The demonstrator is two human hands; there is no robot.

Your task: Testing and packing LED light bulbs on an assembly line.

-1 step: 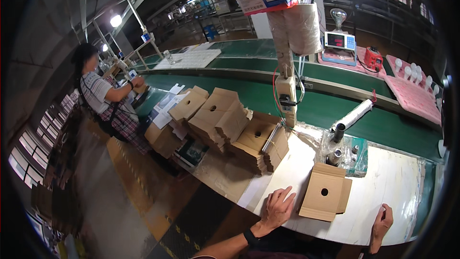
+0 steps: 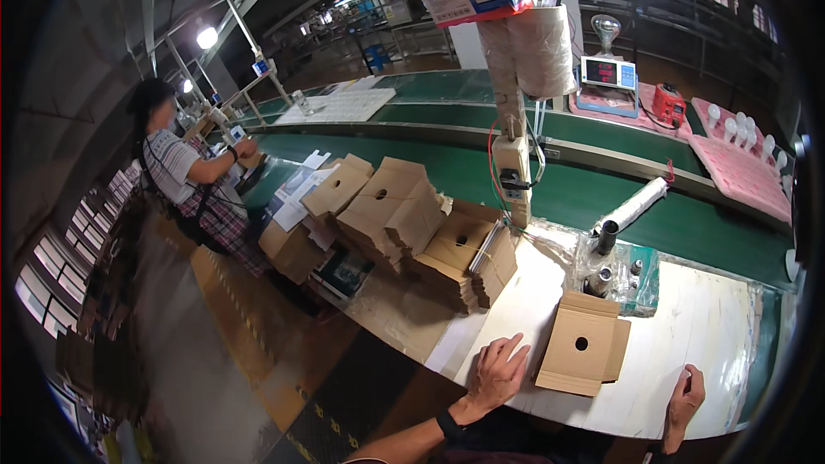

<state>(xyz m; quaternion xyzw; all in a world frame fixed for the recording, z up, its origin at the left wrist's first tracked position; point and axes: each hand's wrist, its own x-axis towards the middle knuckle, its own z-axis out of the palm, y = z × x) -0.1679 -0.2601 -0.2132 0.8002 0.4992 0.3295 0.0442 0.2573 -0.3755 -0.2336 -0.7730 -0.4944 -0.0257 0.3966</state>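
Observation:
A flat brown cardboard piece (image 2: pixel 571 361) with a round dark hole and folded side flaps lies on the white worktop (image 2: pixel 687 318) in front of me. My left hand (image 2: pixel 500 369) rests just left of it, open, fingers slightly spread and bent, holding nothing. On the other side, apart from the cardboard, my right hand (image 2: pixel 686 399) lies near the front edge. Its fingers are loosely bent and a little apart, with nothing visible in them. Stacks of similar cardboard pieces (image 2: pixel 378 206) stand to the left, a nearer stack (image 2: pixel 455 245) tied with string.
Behind the cardboard stand dark metal cylinders (image 2: pixel 599 282) on a green base. A wrapped roll (image 2: pixel 632 206) lies by the green conveyor (image 2: pixel 576 193). A post (image 2: pixel 513 155) carries a socket. Bulbs (image 2: pixel 743 131) stand on pink foam. At far left a person (image 2: pixel 185 167) works.

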